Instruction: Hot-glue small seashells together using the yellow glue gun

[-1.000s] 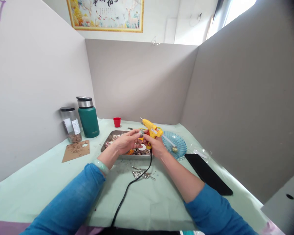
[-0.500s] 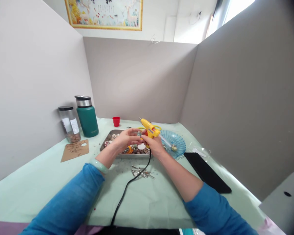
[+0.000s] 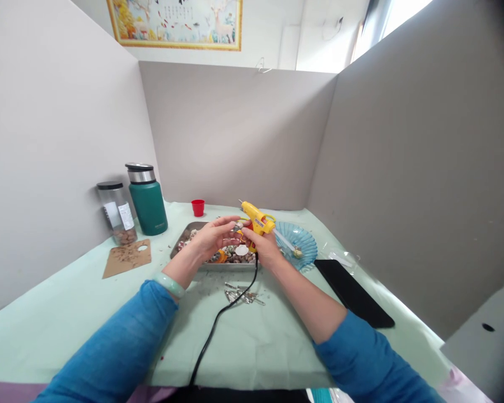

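My right hand [image 3: 265,246] is wrapped round the handle of a yellow hot glue gun [image 3: 256,217], whose nozzle points up and away to the left. A clear glue stick [image 3: 284,240] sticks out of its back, and a black cord [image 3: 218,324] runs down from the handle. Between the fingertips of my left hand [image 3: 216,235] is a small pale, shiny piece [image 3: 237,226], too small to name. My right fingertips are close to it; whether they touch it I cannot tell. Beneath both hands lies a metal tray [image 3: 218,267] of small shell-like or stone-like pieces, partly hidden.
Several metal clips [image 3: 243,295] lie in front of the tray. A blue glass plate [image 3: 306,240] and a black flat slab [image 3: 355,294] are to the right. At left stand a green bottle [image 3: 148,207], a jar [image 3: 116,210] and a brown board [image 3: 126,260]; a red cup [image 3: 197,208] is behind.
The small piece has turned in my left fingertips and now shows a paler side. My left fingers have spread slightly, while the glue gun stays in my right hand almost unmoved.
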`<state>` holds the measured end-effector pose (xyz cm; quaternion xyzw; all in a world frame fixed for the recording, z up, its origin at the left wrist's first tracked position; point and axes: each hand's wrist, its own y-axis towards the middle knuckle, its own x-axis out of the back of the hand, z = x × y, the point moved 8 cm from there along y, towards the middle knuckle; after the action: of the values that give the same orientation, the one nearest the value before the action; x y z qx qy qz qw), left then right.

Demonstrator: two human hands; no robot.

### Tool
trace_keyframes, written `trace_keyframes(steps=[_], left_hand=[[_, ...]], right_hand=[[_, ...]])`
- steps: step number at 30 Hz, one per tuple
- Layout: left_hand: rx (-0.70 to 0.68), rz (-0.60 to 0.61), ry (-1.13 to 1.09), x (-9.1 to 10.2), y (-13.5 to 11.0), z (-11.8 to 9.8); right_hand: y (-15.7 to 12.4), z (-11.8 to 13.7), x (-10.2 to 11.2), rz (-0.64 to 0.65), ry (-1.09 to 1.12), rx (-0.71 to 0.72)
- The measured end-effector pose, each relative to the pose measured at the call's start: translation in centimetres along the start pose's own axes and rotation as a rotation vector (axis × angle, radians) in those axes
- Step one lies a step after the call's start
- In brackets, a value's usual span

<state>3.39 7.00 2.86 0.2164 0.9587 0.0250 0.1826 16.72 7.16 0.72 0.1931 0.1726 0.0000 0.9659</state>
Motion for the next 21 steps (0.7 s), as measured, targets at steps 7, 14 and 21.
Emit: trace_keyframes(steps=[7,14,21], left_hand=[[0.045,-0.019,-0.012,-0.6,-0.3,0.4],[0.014,-0.064,0.193,-0.5,-0.5,-0.1],[-0.054,-0.116,0.249,0.4,-0.3,-0.6]], right_hand=[[0.0,-0.1,0.0,-0.005,0.054,-0.004],[0.0,0.4,-0.1,0.030,0.134,-0.044],[-0.1,0.6,-0.3,0.049,0.107,-0.035]])
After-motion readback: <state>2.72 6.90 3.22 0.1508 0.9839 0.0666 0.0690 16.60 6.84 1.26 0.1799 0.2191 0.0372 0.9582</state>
